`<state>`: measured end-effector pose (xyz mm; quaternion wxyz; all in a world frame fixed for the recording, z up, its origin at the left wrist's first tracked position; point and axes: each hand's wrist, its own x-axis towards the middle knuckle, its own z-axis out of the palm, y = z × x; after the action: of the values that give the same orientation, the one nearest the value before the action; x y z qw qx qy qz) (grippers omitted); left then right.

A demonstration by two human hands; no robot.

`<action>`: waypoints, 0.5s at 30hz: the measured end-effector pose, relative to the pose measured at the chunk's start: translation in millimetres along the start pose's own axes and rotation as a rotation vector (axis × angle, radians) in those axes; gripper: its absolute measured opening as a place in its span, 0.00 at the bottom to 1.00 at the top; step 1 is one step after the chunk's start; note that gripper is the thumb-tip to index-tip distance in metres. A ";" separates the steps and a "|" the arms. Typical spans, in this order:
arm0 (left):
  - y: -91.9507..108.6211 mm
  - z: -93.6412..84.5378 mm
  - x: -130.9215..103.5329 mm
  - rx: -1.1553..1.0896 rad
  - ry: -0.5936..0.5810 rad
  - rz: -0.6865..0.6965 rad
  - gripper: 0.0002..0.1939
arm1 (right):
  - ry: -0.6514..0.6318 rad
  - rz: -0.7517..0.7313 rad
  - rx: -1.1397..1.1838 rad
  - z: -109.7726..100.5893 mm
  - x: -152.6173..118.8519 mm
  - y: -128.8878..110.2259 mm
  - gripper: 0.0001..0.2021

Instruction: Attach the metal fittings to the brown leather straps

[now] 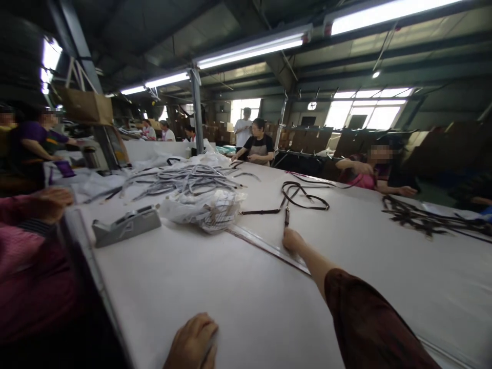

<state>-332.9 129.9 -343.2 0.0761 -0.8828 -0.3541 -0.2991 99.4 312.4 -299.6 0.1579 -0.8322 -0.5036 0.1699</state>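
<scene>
My right hand (294, 240) is stretched far out over the white table (215, 287), its fingers closed on the near end of a dark strap (303, 197) that loops away across the cloth. My left hand (194, 342) rests at the table's near edge, fingers curled, pressing on the white surface; nothing shows in it. A long clear ruler (265, 246) lies flat just under and left of my right hand.
A grey tape dispenser (125, 224) sits at the left, beside a crumpled white bag (203, 209) and a heap of grey straps (184, 179). More dark straps (430, 218) lie at the right. Other people work around the table; a pink sleeve (23, 241) is at my left.
</scene>
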 end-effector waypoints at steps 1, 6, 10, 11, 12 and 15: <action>3.7 -2.6 -0.1 -0.017 -0.002 -0.019 0.16 | -0.006 -0.025 0.046 -4.5 -16.5 -0.5 0.05; 17.0 -16.8 0.9 -0.173 -0.122 -0.168 0.13 | -0.020 -0.135 0.355 -19.1 -119.8 -20.6 0.07; 32.2 -28.7 0.8 -0.361 -0.211 -0.339 0.20 | -0.137 -0.234 0.571 -0.5 -235.6 -49.2 0.07; 39.5 -32.6 0.0 -0.408 -0.212 -0.375 0.24 | -0.190 -0.255 0.637 9.7 -268.0 -55.4 0.07; 48.3 -37.2 -1.5 -0.461 -0.212 -0.405 0.29 | -0.297 -0.259 0.817 21.0 -300.3 -60.8 0.06; 78.3 -56.5 -10.1 -0.684 -0.240 -0.425 0.31 | -0.479 -0.357 1.133 52.5 -386.0 -73.1 0.06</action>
<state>-313.0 46.7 -297.2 -0.3267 -0.7931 -0.4148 -0.3037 -149.0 5.4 -267.0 0.4821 -0.4621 -0.4878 0.5622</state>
